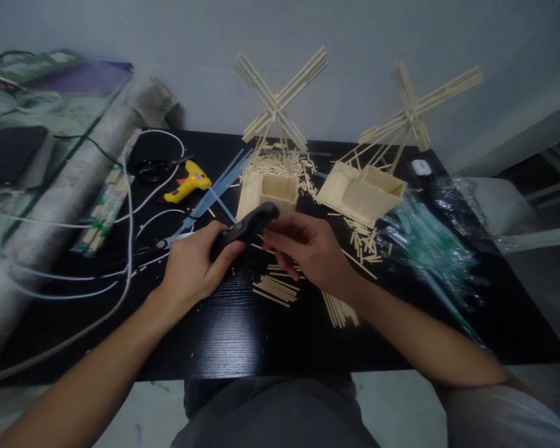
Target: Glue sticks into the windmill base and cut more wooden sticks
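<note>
My left hand [191, 267] is closed around a black hand tool [247, 227], a cutter or plier by its shape, held over the black table [242, 336]. Fingers of my right hand [308, 249] are pinched together at the tool's front end; whether they hold a thin stick is unclear. Small piles of cut wooden sticks [277, 289] lie just below both hands. Behind the hands stand two stick-built windmill models: the left windmill [273, 180] and the right windmill [368, 190], each with a box base and crossed blades.
A yellow glue gun [189, 183], scissors [177, 236] and blue strips lie left of the models. White cables loop across the table's left side. Crinkled plastic wrap [424, 242] covers the right side. A small white object [420, 167] sits at back right. Loose sticks are scattered around.
</note>
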Motion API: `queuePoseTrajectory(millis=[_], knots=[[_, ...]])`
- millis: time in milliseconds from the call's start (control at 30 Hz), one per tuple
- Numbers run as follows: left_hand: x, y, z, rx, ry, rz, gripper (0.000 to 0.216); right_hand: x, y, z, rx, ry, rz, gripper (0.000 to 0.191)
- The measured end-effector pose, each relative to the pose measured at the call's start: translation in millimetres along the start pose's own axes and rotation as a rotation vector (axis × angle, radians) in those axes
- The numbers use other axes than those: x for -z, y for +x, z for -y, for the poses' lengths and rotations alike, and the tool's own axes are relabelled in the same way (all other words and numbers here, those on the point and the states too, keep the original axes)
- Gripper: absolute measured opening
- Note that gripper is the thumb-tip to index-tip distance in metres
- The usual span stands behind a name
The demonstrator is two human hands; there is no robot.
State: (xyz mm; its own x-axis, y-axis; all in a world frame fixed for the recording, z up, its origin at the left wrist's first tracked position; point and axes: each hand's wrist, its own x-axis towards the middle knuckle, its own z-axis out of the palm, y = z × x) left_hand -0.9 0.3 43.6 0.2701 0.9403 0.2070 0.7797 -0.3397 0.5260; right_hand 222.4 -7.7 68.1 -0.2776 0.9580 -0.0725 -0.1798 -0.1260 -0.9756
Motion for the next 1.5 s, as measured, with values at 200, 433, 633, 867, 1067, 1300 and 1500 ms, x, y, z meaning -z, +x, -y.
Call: queuePoseTrajectory(millis=[200,433,633,867,1067,1300,1500], knots=[[0,3,5,0.003,-0.232,0.044,0.048,1,2,-1,0.026,0.017,-0.032,0.031],[-2,0,4,-0.127,-0.039,-0.032,0.044,1,1,-3,0.036,-0.006,-0.010,0.029],[-3,1,6,-0.091,0.172,-0.087,0.050,1,-1,1,0.013,-0.029,0.005,0.030],[-3,1,4,-0.094,0.182,-0.086,0.047,1,-1,1,0.020,-0.025,0.013,0.029],[-4,1,2,-0.050,0.111,-0.052,0.048,1,0,0,0.022,-0.020,0.005,0.032],[-1,2,2,0.034,-0.038,-0.002,0.044,4,1,1,0.059,-0.099,-0.027,0.029],[-2,10,9,0.149,-0.232,-0.070,0.048,22,12,-5,0.205,-0.710,-0.086,0.010]])
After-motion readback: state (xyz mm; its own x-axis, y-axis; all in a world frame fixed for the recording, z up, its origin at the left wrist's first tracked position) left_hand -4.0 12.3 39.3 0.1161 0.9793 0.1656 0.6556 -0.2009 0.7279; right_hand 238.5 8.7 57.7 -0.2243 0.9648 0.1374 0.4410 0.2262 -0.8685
